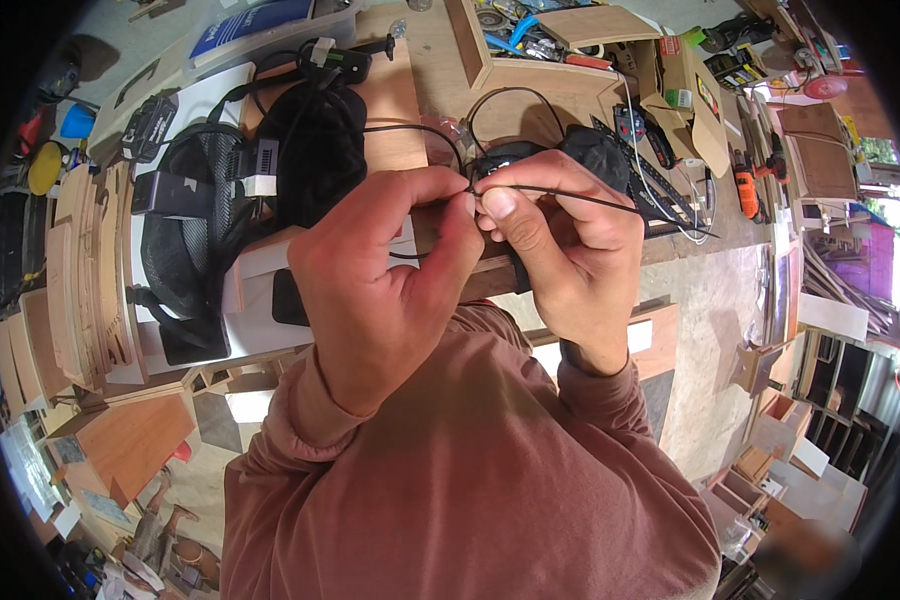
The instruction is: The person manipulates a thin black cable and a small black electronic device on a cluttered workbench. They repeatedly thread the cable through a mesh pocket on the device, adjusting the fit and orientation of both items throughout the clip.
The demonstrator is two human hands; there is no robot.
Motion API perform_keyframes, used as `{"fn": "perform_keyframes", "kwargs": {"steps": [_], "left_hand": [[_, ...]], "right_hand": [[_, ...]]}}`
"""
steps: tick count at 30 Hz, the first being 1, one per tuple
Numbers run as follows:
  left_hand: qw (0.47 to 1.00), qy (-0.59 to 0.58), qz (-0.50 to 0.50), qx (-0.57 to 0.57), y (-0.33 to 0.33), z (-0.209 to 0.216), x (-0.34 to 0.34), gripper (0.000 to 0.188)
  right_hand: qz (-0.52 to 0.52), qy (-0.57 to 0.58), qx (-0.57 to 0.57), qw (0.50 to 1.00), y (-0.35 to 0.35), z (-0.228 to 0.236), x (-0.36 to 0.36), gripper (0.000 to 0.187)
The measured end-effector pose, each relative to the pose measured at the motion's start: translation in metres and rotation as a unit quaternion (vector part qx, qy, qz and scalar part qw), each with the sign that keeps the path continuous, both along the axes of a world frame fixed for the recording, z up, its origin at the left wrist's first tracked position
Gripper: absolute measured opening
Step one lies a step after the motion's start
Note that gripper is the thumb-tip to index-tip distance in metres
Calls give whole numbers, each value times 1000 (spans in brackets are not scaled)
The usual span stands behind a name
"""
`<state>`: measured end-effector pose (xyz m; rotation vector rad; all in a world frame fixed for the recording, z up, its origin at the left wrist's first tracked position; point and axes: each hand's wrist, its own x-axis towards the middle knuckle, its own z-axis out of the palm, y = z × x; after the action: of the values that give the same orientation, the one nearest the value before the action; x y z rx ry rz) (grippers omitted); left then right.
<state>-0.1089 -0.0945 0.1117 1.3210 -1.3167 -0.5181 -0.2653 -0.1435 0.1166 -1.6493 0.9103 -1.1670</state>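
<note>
My left hand (380, 265) and my right hand (575, 255) meet above the table's near edge, fingertips nearly touching. Both are closed in a pinch. Between them runs a thin black strip that looks like a cable tie (590, 199); its free end sticks out to the right past my right hand. A black cable (518, 90) loops up behind the fingertips, and part of it runs left. Fingers cover the exact spot where strip and cable meet. Behind my right hand lies a black fabric pouch (596, 152), partly hidden.
Black mesh-and-strap gear (185, 215) with small boxes attached covers the table's left side. A clear bin (260, 35) stands at the back left, a wooden tray of tools (550, 60) at the back. An orange drill (746, 188) lies right. Wood strips (80, 280) are stacked far left.
</note>
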Motion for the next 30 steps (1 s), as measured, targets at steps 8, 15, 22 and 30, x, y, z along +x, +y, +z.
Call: {"fn": "perform_keyframes", "kwargs": {"steps": [8, 15, 22, 30], "left_hand": [[1000, 4, 11, -20, 1, -2, -2, 16], [1000, 10, 9, -19, 3, -3, 1, 15], [995, 80, -50, -14, 7, -5, 0, 13], [989, 119, -83, 10, 12, -6, 3, 13]], "right_hand": [[12, 7, -11, 1000, -1, 3, -2, 9], [52, 9, -25, 998, -2, 4, -5, 14], [113, -98, 149, 977, -13, -2, -8, 16], [142, -124, 190, 964, -16, -7, -6, 15]]}}
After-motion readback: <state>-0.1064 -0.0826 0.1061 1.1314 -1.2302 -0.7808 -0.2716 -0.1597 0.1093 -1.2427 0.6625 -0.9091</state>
